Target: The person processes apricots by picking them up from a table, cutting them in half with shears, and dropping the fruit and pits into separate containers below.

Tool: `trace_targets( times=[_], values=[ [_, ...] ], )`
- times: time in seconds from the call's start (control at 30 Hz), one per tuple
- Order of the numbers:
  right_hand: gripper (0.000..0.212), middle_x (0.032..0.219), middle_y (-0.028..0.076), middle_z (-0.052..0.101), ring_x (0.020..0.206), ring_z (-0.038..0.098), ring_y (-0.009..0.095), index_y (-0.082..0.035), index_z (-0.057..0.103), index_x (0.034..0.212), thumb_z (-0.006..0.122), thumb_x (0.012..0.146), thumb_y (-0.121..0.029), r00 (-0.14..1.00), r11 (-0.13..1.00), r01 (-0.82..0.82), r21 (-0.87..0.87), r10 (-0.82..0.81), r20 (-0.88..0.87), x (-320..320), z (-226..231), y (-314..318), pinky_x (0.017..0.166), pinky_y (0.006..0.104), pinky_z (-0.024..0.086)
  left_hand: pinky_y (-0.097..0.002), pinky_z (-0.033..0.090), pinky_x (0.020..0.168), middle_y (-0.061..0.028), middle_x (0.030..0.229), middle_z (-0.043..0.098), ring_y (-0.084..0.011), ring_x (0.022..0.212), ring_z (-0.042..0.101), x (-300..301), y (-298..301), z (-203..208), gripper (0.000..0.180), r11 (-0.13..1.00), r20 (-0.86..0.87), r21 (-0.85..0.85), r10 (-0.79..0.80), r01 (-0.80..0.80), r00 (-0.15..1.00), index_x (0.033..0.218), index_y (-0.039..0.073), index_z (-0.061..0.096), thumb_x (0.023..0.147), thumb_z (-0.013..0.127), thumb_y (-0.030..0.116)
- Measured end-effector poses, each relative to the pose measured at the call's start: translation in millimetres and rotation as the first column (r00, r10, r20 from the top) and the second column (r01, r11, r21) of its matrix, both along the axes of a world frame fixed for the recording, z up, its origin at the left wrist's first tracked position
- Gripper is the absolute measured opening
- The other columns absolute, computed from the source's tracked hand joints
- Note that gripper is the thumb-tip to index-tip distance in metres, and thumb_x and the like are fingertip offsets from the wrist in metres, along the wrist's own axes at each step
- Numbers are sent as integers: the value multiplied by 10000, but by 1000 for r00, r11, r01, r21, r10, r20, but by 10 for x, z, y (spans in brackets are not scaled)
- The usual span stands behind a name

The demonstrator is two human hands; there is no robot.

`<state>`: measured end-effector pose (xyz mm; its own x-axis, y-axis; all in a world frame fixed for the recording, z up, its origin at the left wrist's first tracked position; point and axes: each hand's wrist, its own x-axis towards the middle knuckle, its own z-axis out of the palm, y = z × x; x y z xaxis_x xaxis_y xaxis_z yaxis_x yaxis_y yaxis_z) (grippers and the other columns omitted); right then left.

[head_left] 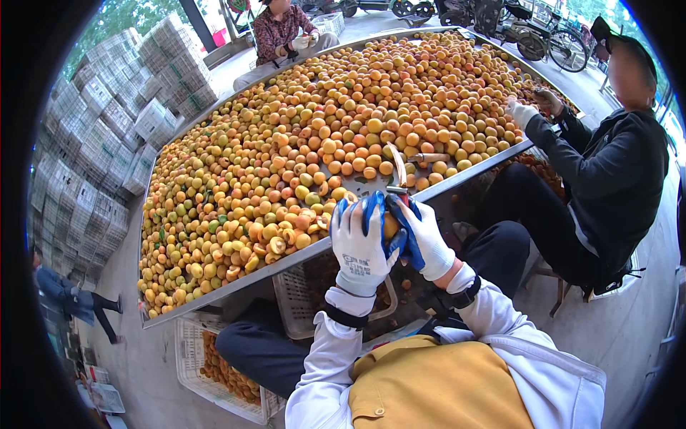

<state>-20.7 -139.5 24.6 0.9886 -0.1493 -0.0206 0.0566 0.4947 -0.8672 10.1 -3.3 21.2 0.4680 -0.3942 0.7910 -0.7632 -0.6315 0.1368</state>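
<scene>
Both my hands wear white gloves with blue palms, held close together at the near edge of the table. An orange apricot (391, 226) shows between them, gripped by my left hand (359, 247), whose fingers partly hide it. My right hand (427, 242) is closed round a knife; the red handle end (399, 191) and pale curved blade (398, 163) stick out past the fingers, pointing away from me. Beyond my hands, apricots (336, 146) cover the metal-edged table (286, 261). Some halved apricots (277, 244) lie left of my left hand.
A second wooden-handled tool (431, 157) lies among the fruit. White crates (187, 357) holding halved fruit stand below the table. One co-worker (600, 171) sits at the right, another (282, 32) at the far side. Stacked crates (93, 136) rise at left; a person (71, 297) walks there.
</scene>
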Motion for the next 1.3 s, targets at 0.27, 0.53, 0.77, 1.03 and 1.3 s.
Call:
trace_targets(
  times=[0.27,0.53,0.77,1.03,1.3],
  values=[
    [212,918,-8,653,784,571,33,-3,659,1119,605,1016,-180,998,998,53,-46,-51,45,-111,-64,126,676,209,483,-447,501,657,-206,935,668,-384,722,647,-137,-22,-142,606,990,2,-139,-24,24,1000,1284,-52,562,941,522,446],
    [154,867,22,659,779,589,65,26,645,1092,621,983,-81,910,840,400,-367,-318,265,-200,-96,236,678,245,495,-362,555,731,-236,1014,693,-359,804,713,-328,-182,-183,408,821,-304,-560,-332,114,893,1336,-44,533,1052,435,232],
    [94,814,119,586,711,608,207,14,596,979,619,888,4,787,644,539,-542,-158,596,-159,-98,256,681,307,493,-351,536,824,-164,1018,696,-267,925,689,-335,-173,-331,332,647,-396,-762,-499,27,771,1235,-9,614,1027,473,208],
    [209,715,-5,597,633,519,56,-26,669,912,667,977,-225,983,974,186,-128,-183,30,165,-419,184,575,230,425,-223,542,657,-18,1032,655,-87,791,653,-255,73,-400,417,263,-375,-813,-919,-519,121,1241,88,601,1034,503,437],
    [331,704,-6,590,474,538,114,-158,599,1010,650,950,-480,915,966,42,255,65,-397,236,-164,251,397,242,398,-292,362,441,35,502,388,-112,400,355,-116,332,-174,587,255,-298,-825,-955,-504,5,1355,5,547,1063,326,464]
  ],
)
